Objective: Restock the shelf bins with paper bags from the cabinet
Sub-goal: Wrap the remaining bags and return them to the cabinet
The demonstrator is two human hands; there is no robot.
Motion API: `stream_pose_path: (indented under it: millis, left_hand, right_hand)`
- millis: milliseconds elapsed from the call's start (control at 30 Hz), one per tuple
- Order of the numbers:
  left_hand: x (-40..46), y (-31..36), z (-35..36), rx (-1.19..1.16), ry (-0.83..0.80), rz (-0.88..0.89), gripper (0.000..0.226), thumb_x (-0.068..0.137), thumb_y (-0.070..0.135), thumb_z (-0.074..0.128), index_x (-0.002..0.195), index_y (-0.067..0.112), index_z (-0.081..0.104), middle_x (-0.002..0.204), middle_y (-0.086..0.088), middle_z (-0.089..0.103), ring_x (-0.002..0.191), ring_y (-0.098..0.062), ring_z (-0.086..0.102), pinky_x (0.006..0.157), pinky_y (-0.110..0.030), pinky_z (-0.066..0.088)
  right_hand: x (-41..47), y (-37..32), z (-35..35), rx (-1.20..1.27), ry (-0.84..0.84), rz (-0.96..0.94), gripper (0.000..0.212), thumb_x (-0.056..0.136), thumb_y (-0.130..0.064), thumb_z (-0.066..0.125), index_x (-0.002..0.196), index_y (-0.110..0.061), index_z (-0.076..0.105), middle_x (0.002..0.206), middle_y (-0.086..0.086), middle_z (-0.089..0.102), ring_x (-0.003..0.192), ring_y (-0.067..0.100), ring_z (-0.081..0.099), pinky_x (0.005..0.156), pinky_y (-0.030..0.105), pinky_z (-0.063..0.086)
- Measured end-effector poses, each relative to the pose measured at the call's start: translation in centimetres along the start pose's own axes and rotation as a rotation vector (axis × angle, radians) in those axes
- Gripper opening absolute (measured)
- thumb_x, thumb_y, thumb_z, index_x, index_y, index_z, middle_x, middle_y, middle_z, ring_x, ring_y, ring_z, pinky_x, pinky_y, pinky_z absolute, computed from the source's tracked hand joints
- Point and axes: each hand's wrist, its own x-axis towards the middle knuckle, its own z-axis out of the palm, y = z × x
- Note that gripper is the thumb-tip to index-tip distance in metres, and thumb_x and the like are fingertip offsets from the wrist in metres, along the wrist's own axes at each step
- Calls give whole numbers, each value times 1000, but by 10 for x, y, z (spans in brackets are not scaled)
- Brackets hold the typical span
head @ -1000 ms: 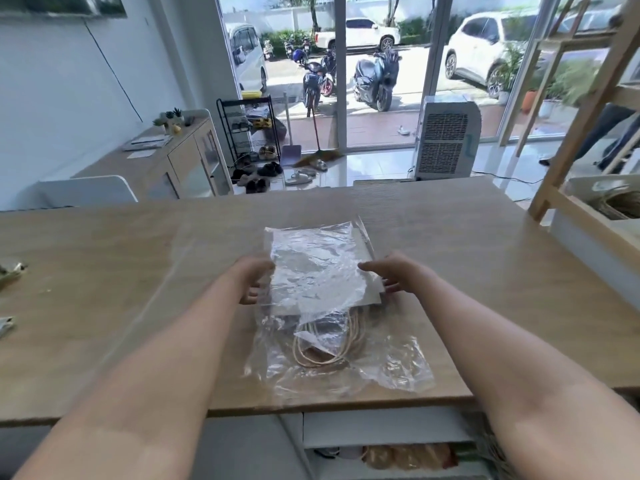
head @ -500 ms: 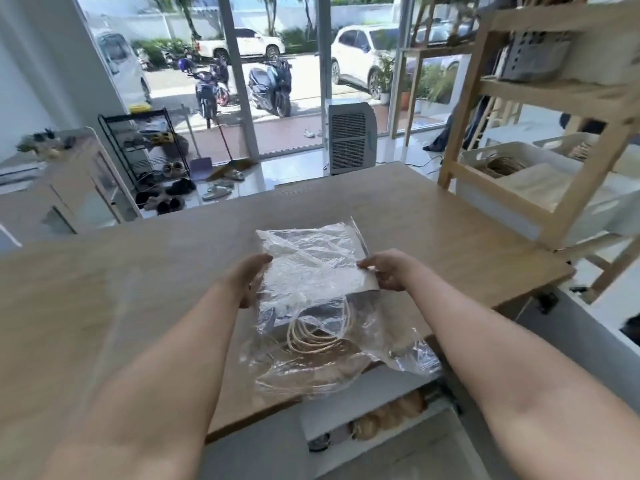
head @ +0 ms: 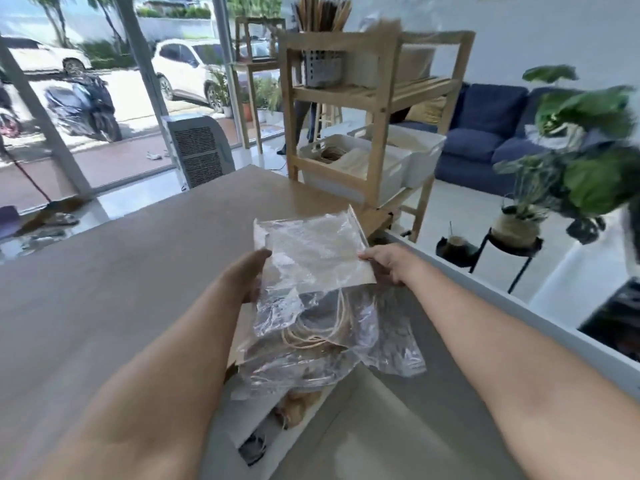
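Bright daylight through tall glass front [head: 104,109]. Glossy white floor [head: 460,209]. Long wood table [head: 104,289]. Navy sofa [head: 485,133] against white wall [head: 526,32]. Leafy plant [head: 588,157] far side. Grey air cooler [head: 199,152] by glass.

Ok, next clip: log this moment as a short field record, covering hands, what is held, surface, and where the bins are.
left hand: grips the left edge of the pack
right hand: grips the right edge of the pack
held item: pack of paper bags in clear plastic wrap, cord handles hanging toward the person
surface: wooden table, pack above its near right part
target: white bins on the wooden shelf unit, beyond the table
stage: pack not yet at the bins
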Motion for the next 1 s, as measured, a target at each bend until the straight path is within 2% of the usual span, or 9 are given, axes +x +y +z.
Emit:
stream_pose_path:
  millis: [133,300,367,433,500,567,700,867,1000]
  left_hand:
    - [-12,3,73,18,-87,32,37,101,34,42,69,15,41,33,2,43,15,-8,36,25,-6,22]
    - [-11,-14,147,0,-239,50,24,102,24,41,84,12,52,35,2,56,27,-8,54,33,-11,42]
    - [-13,-28,176,-45,-295,19,22,100,29,45,102,13,60,76,-11,76,64,-15,74,66,-13,56]
    - [-9,-48,194,-42,-288,-28,39,96,33,51,129,11,56,129,-17,62,103,-34,67,105,-37,44]
    - [-7,-73,204,-30,-267,-49,35,95,31,53,118,5,59,93,-13,74,67,-26,67,83,-34,53]
    - [-1,-99,209,-63,-226,-112,29,91,30,57,105,5,60,60,-6,65,47,-19,61,60,-24,52]
    - [14,-147,198,-124,-96,-225,34,79,36,65,104,16,55,69,-3,51,54,-21,53,58,-26,46]
    - [43,-212,153,-177,4,-306,59,71,43,63,121,12,62,99,-11,68,78,-29,65,65,-32,53]
    - [42,-243,109,-334,174,-263,36,85,25,64,114,3,60,96,-12,69,77,-27,67,76,-39,59]
  right_hand:
    - [-20,37,-78,63,117,35,24,86,-14,67,65,-11,58,42,-1,60,53,17,55,55,26,44]
    - [-37,93,-145,137,186,108,22,86,-20,66,66,-15,59,41,-4,59,39,10,55,54,23,41]
    - [-41,119,-170,149,198,135,24,87,-21,66,65,-16,58,40,-5,58,44,11,52,56,23,39]
    - [-48,137,-181,151,196,170,25,88,-21,64,65,-16,57,37,-6,57,36,7,50,53,20,40]
    - [-53,154,-188,152,180,189,25,89,-18,64,66,-16,56,35,-8,55,28,2,49,40,13,41]
    - [-56,169,-185,146,172,199,24,90,-16,63,67,-18,56,33,-10,53,25,-1,46,35,9,38]
    - [-46,199,-161,111,110,244,24,92,-19,59,69,-19,55,32,-11,52,25,-3,43,40,11,38]
    - [-17,227,-97,37,19,327,20,91,-19,62,72,-17,57,35,-9,54,26,0,47,34,7,38]
    - [12,231,-34,-41,-59,347,23,90,-19,64,70,-16,55,42,-5,55,30,3,49,31,7,36]
